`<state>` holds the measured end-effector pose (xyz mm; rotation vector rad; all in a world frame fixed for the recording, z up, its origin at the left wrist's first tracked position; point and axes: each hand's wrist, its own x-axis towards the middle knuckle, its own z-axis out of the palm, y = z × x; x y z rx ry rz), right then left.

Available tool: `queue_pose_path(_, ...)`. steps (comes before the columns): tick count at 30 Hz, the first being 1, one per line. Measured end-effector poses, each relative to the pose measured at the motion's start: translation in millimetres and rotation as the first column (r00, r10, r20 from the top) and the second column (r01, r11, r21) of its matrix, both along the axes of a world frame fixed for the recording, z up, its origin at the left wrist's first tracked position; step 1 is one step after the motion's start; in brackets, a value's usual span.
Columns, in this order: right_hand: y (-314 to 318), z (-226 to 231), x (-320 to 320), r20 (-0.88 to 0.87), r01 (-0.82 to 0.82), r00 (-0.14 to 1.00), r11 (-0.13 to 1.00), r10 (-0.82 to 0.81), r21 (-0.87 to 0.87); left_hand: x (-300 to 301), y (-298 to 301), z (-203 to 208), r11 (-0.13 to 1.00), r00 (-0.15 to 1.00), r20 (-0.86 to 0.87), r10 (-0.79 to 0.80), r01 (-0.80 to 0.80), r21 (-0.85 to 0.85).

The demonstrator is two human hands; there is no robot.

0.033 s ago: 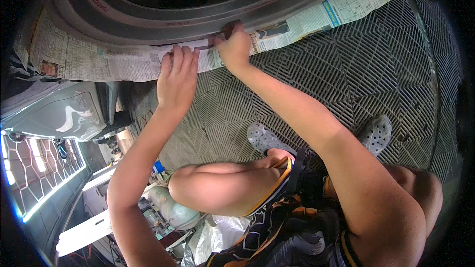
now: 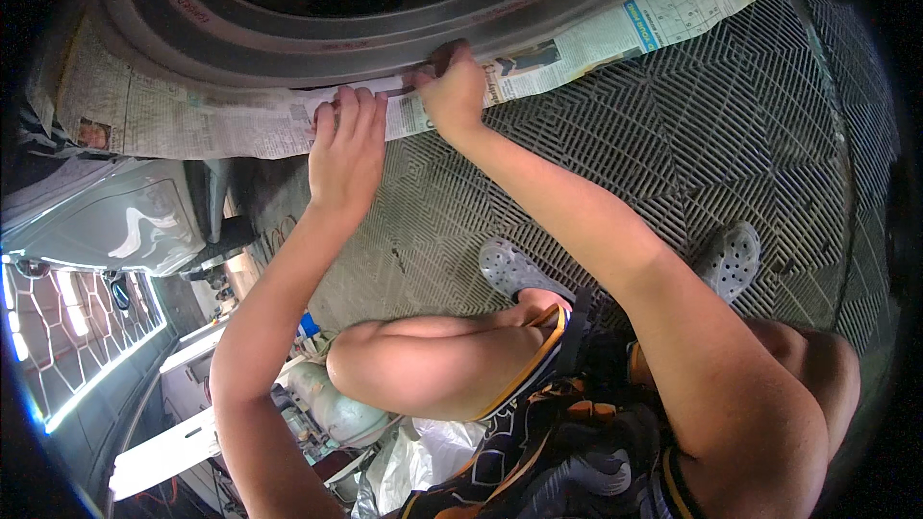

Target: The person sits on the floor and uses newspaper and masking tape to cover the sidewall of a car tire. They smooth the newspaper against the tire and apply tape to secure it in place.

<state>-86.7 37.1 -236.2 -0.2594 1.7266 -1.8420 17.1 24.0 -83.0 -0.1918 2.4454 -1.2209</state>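
Note:
A large grey wheel (image 2: 288, 34) with dark openings fills the upper part of the head view. Sheets of newspaper (image 2: 231, 130) run in a curved band along its lower edge. My left hand (image 2: 348, 159) reaches up to the newspaper, its fingers bent together over the sheet close to the wheel; the thumb is mostly hidden. Just to the right, my right hand (image 2: 456, 101) is closed on the newspaper where it meets the wheel's edge, with its fingertips partly hidden. Between the hands a narrow dark strip shows along the seam of paper and wheel.
Below the wheel lies a grid-patterned floor (image 2: 635, 163). My feet wear grey perforated clogs (image 2: 519, 269). At the left stands a glossy light car body (image 2: 125, 216). Behind my left arm are a greenish tank (image 2: 336, 402), a white plastic bag (image 2: 423, 457) and a white board (image 2: 163, 452).
My left forearm and hand have shifted very slightly to the right. Both hands keep to the same spots on the newspaper.

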Motion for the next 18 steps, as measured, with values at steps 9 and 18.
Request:
queue_pose_path(9, -3.4, -13.9, -13.0, 0.011, 0.051, 0.999, 0.995, -0.05, -0.081, -3.7, 46.2, -38.0, 0.666, 0.664, -0.333, 0.67, -0.339, 0.664)
queue_pose_path(18, -5.1, -15.5, -10.3, 0.057, -0.031, 0.998, 0.998, 0.034, -0.055, 17.8, 23.2, -64.9, 0.197, -0.402, -0.07, 0.913, 0.284, 0.938)
